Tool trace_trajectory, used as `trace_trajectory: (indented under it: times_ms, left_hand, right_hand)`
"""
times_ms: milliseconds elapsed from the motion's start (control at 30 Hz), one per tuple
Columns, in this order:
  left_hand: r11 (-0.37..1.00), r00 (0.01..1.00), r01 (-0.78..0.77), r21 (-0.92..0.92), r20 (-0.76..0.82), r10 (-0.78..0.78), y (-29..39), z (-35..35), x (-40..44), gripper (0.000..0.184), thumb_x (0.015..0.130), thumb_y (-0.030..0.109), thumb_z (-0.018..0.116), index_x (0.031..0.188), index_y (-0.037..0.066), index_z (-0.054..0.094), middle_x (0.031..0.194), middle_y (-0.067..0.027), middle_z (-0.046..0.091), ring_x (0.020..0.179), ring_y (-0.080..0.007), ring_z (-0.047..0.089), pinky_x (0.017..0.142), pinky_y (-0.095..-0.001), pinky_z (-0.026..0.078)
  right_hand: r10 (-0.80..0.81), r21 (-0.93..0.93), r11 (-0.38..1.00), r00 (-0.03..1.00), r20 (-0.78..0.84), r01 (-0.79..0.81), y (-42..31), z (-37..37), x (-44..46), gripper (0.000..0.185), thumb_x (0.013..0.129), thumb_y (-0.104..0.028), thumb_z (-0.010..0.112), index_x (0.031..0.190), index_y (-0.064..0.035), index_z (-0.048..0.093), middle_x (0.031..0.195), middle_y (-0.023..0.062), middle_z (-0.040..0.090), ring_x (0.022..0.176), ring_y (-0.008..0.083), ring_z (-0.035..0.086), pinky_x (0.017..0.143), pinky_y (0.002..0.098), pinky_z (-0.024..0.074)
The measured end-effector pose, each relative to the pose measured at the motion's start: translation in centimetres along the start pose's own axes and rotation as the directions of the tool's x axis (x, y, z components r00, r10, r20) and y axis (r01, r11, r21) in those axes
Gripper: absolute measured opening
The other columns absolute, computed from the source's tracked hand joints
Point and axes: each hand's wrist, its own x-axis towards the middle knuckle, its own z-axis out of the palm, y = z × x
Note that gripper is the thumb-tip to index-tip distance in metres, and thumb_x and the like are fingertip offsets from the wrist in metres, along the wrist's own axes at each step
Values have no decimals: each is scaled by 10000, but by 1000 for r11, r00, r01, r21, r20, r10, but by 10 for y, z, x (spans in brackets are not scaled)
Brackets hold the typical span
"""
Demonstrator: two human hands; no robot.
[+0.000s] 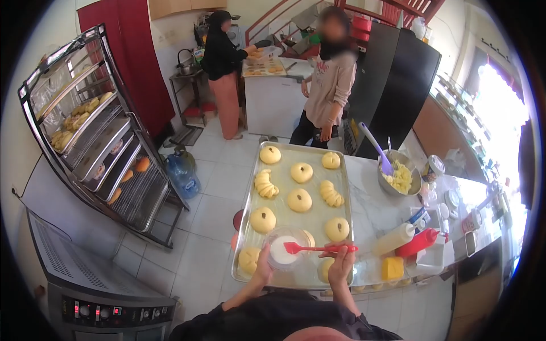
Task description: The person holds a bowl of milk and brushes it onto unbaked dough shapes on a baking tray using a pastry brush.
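My left hand [264, 266] is closed on the side of a clear bowl [272, 259] with a white substance [281, 250] in it. In my right hand [340, 262] is a red pastry brush or spatula [318, 248]; its head dips into the bowl, and which of the two it is I cannot tell. Both hands are over the near end of a large metal baking tray [245, 219]. Shaped dough buns [299, 200] lie on the tray, several round with a dark topping, others ridged like a crescent [266, 183]. The bowl partly hides one bun.
On the marble counter [369, 221] right of the tray are a metal bowl [420, 184] with a purple spatula [387, 165], a red squeeze bottle [418, 243], a pale one [393, 238] and a yellow block [392, 268]. A tray rack [165, 193] and an oven [114, 295] stand left. Two people are beyond.
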Motion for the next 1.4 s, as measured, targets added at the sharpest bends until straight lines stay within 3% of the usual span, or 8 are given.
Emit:
trace_trajectory:
  times_ms: [333, 400, 533, 633, 967, 1200, 1333, 1400]
  left_hand:
    - [998, 998, -63, 8, 8, 63, -3, 3, -3, 491, 914, 347, 325, 1285, 26, 310, 1261, -118, 416, 1163, -213, 407, 992, -337, 301]
    - [999, 999, -47, -24, -16, 46, -6, -1, -4, 489, 911, 341, 344, 1281, 23, 314, 1249, -113, 429, 1151, -210, 418, 986, -331, 306]
    - [996, 997, -66, 58, -46, 69, 7, 2, -3, 487, 914, 359, 297, 1293, 54, 319, 1280, -120, 396, 1175, -232, 393, 988, -355, 307]
    - [993, 990, -114, 33, -75, 116, 7, -3, -3, 481, 914, 352, 294, 1289, 53, 324, 1269, -112, 402, 1174, -235, 391, 982, -365, 314]
    - [977, 954, -208, 43, -210, 213, 37, -12, -6, 523, 897, 398, 306, 1287, 52, 333, 1274, -96, 400, 1175, -233, 388, 970, -382, 329]
    - [959, 931, -272, 78, -231, 282, 51, -19, -14, 519, 895, 389, 308, 1287, 51, 339, 1269, -86, 410, 1172, -225, 389, 973, -379, 319]
    - [952, 921, -289, 96, -242, 304, 55, -20, -13, 516, 894, 390, 307, 1288, 59, 341, 1265, -85, 413, 1170, -222, 392, 973, -378, 319]
    - [954, 919, -292, 73, -256, 301, 55, -23, -11, 518, 892, 396, 308, 1287, 62, 344, 1266, -84, 413, 1167, -222, 395, 973, -378, 320]
  right_hand:
    - [76, 90, 993, 997, -10, -75, 1, -6, -4, 238, 941, -233, 292, 960, -9, 370, 788, 139, 521, 630, 196, 572, 535, 313, 528]
    - [-11, -324, 944, 991, 130, 54, 17, -19, 0, 215, 942, -204, 293, 982, -6, 366, 796, 143, 532, 633, 192, 579, 545, 311, 532]
    - [228, 91, 971, 969, -97, -219, -1, -11, 12, 217, 943, -207, 301, 982, -9, 380, 809, 145, 553, 608, 183, 582, 561, 304, 534]
    - [218, 248, 952, 966, -141, -179, 5, -32, 18, 239, 942, -231, 308, 980, -11, 394, 833, 132, 560, 647, 193, 586, 561, 312, 536]
    - [358, 176, 929, 908, -218, -324, 68, -66, 0, 244, 941, -235, 316, 976, -5, 389, 847, 126, 535, 721, 187, 578, 599, 318, 547]
    - [62, -131, 987, 973, -223, -93, 68, -77, -9, 191, 932, -141, 316, 931, 18, 422, 862, 123, 556, 732, 193, 582, 632, 306, 519]
    - [-222, -453, 837, 948, 229, 305, 59, -50, -42, 101, 887, -48, 378, 867, 5, 462, 826, 147, 597, 717, 229, 603, 628, 302, 489]
    - [-288, -381, 837, 909, 302, 392, 56, -40, -50, 84, 880, -48, 402, 888, 13, 460, 828, 159, 593, 719, 238, 609, 624, 303, 492]
